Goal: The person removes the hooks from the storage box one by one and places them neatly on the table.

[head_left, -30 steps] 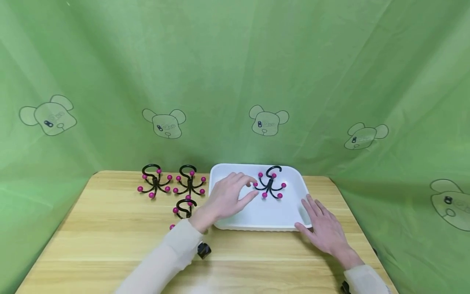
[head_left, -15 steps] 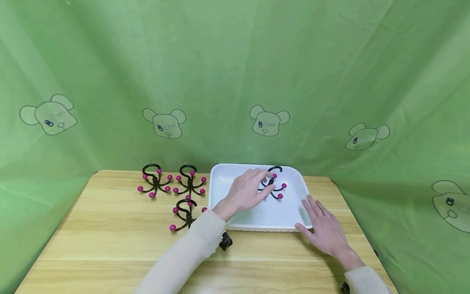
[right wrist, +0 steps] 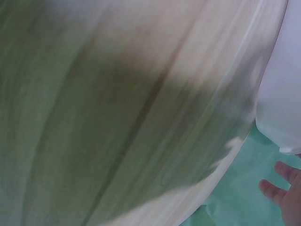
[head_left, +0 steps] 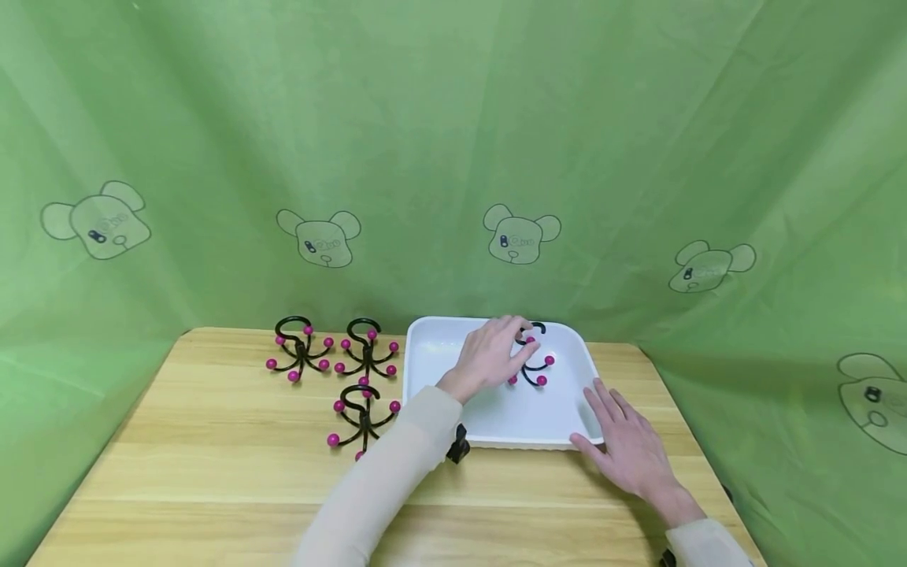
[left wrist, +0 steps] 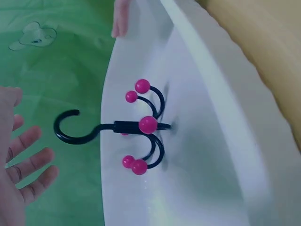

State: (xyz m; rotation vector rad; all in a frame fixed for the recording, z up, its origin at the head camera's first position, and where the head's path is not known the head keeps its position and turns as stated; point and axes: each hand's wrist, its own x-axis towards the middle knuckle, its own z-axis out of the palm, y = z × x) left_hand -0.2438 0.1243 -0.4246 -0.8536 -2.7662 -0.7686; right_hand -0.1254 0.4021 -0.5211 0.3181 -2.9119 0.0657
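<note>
One black multi-arm claw hook hanger [left wrist: 126, 127] with magenta ball tips stands upright in the white tray [head_left: 489, 421]. Over the tray, my left hand [head_left: 489, 354] hovers beside the hanger's curved top hook and partly hides it in the head view. In the left wrist view, this left hand [left wrist: 26, 165] has its fingers spread, and a gap separates them from the hook. My right hand [head_left: 631, 449] rests at the tray's front right corner with straight fingers. Only a few right fingertips [right wrist: 275, 190] show in the right wrist view.
Three similar hangers stand on the wooden table [head_left: 212, 472] left of the tray: a back left hanger [head_left: 301, 352], a back right hanger [head_left: 367, 356] and a front hanger [head_left: 364, 421]. A green curtain [head_left: 425, 157] with printed bear heads surrounds the table.
My left hand has moved right and slightly back across the tray, to the hanger's top hook. My right hand and the hangers have stayed in place.
</note>
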